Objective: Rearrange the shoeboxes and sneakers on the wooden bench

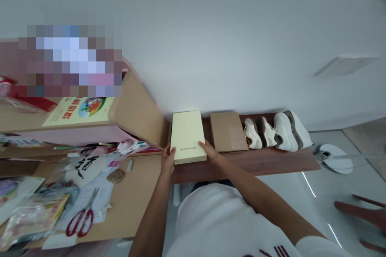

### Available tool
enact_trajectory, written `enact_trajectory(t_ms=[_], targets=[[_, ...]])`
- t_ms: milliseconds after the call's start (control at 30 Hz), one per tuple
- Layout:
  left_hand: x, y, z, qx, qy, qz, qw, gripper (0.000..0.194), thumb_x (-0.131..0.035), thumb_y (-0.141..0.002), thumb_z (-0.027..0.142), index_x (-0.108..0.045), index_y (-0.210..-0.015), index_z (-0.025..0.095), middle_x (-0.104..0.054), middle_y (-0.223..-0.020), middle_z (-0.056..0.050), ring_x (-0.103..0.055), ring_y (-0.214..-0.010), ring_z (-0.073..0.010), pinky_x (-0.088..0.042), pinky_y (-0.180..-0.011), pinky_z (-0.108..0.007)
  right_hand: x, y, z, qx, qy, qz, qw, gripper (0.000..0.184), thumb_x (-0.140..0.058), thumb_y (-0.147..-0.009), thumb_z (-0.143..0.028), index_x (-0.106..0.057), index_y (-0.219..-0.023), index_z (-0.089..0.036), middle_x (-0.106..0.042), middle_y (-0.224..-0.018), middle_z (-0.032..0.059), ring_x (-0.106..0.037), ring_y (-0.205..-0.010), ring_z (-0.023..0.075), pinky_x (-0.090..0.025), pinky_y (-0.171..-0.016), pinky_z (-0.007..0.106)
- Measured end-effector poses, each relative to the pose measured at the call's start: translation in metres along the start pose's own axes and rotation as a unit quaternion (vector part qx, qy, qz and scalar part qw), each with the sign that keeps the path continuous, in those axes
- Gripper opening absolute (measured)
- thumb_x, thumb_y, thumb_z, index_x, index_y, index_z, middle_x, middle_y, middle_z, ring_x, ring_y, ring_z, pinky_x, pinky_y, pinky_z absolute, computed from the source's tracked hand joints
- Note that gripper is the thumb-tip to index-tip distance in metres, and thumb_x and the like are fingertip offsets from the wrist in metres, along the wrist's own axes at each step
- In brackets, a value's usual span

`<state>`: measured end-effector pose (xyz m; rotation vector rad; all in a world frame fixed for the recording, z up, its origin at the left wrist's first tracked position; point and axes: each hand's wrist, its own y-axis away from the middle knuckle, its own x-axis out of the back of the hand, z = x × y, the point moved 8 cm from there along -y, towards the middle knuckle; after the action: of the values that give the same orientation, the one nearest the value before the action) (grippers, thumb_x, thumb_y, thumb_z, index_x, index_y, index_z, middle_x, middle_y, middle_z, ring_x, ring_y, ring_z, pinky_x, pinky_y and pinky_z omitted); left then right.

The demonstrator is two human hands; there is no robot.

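Note:
A pale yellow box (187,135) with small grey lettering rests on a dark brown shelf (256,160) against the white wall. My left hand (168,160) grips its near left corner, thumb on the lid. My right hand (211,152) holds its near right edge, fingers curled along the side. Just right of my right hand a flat brown cardboard box (228,131) lies on the same shelf.
Two pairs of white and brown shoes (277,131) stand at the shelf's right end. A light wooden desk (132,204) at left carries red-handled scissors (81,221), papers, packets and a yellow booklet (80,111). A white round object (336,158) sits on the floor at right.

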<state>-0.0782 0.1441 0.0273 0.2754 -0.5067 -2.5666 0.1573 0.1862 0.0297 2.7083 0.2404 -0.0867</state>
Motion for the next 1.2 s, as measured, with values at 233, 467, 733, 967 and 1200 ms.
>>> enact_trajectory(t_ms=[233,467,733,967,1200], targets=[[-0.002,-0.001,-0.009,-0.001,-0.042,-0.004,0.999,0.048,-0.069,-0.085,0.038,-0.058,-0.127,0.019,-0.061,-0.137,-0.015,-0.064,-0.117,-0.0221,-0.055,-0.094,-0.032,0.0,0.009,0.026,-0.145,0.0,-0.006,0.989,0.068,-0.052,-0.086,-0.064,-0.04,-0.143,-0.031,-0.066,-0.125,0.0122,-0.064,-0.107,0.0314,-0.047,-0.089,0.063],[-0.004,-0.001,-0.018,0.011,-0.051,0.012,0.999,0.044,-0.069,-0.085,0.035,-0.06,-0.126,0.02,-0.065,-0.131,-0.014,-0.066,-0.115,-0.0224,-0.054,-0.096,-0.036,0.003,0.007,0.033,-0.15,0.018,0.027,0.988,0.069,-0.054,-0.084,-0.062,-0.035,-0.146,-0.037,-0.059,-0.136,0.0123,-0.062,-0.108,0.0295,-0.046,-0.087,0.065],[0.007,-0.002,-0.017,0.006,-0.155,0.029,0.988,0.038,-0.063,-0.086,0.024,-0.06,-0.123,0.017,-0.065,-0.13,-0.014,-0.06,-0.123,-0.024,-0.046,-0.105,-0.039,0.024,0.024,0.026,-0.078,0.039,0.043,0.995,0.073,-0.064,-0.077,-0.048,-0.047,-0.142,-0.02,-0.05,-0.146,0.0168,-0.049,-0.132,0.0309,-0.037,-0.109,0.056],[-0.052,0.028,0.037,-0.176,-0.249,0.058,0.951,0.041,-0.06,-0.089,0.029,-0.057,-0.128,0.02,-0.056,-0.139,-0.014,-0.049,-0.134,-0.0242,-0.037,-0.113,-0.039,0.147,0.069,-0.033,0.112,0.077,0.215,0.967,0.036,-0.054,-0.085,-0.046,-0.069,-0.105,-0.021,-0.072,-0.109,0.0108,-0.063,-0.112,0.028,-0.046,-0.103,0.047],[-0.194,0.047,-0.009,-0.054,-0.195,-0.147,0.968,0.043,-0.062,-0.089,0.026,-0.056,-0.131,0.017,-0.057,-0.139,-0.016,-0.054,-0.13,-0.0223,-0.039,-0.112,-0.037,0.236,0.067,-0.052,0.09,0.18,0.309,0.929,0.041,-0.047,-0.084,-0.035,-0.066,-0.115,-0.015,-0.07,-0.117,0.0136,-0.061,-0.114,0.0289,-0.044,-0.106,0.047]])
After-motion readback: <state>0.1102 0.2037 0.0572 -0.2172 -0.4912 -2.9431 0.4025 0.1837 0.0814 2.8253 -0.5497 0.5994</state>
